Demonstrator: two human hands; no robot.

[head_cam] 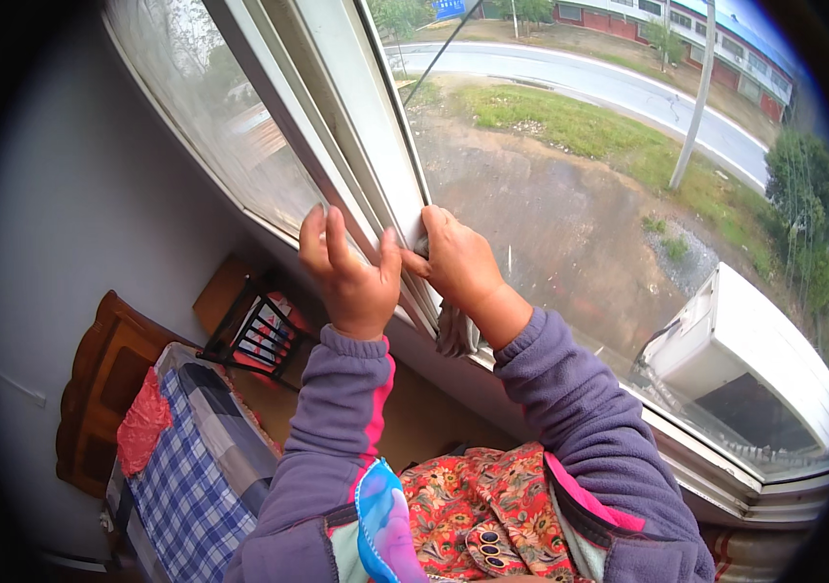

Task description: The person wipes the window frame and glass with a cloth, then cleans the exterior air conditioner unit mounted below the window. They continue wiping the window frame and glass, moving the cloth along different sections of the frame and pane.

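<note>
My right hand (462, 262) grips a crumpled grey cloth (456, 334) against the white upright of the window sash (378, 124). Part of the cloth hangs below my wrist, over the lower window rail; the rest is hidden under the palm. My left hand (352, 280) is raised just left of it, fingers spread and holding nothing. Its fingertips are at the narrower frame edge beside the left pane (239, 124); whether they touch it I cannot tell. The larger right pane (531, 197) lies beyond my right hand.
Below left is a bed with a wooden headboard (119, 379), a blue checked cover (192, 466) and a red cloth (143, 426). A black chair (265, 331) stands by the wall under the window. Outside are a road (575, 69), a utility pole (699, 95) and a white box-like object (764, 357).
</note>
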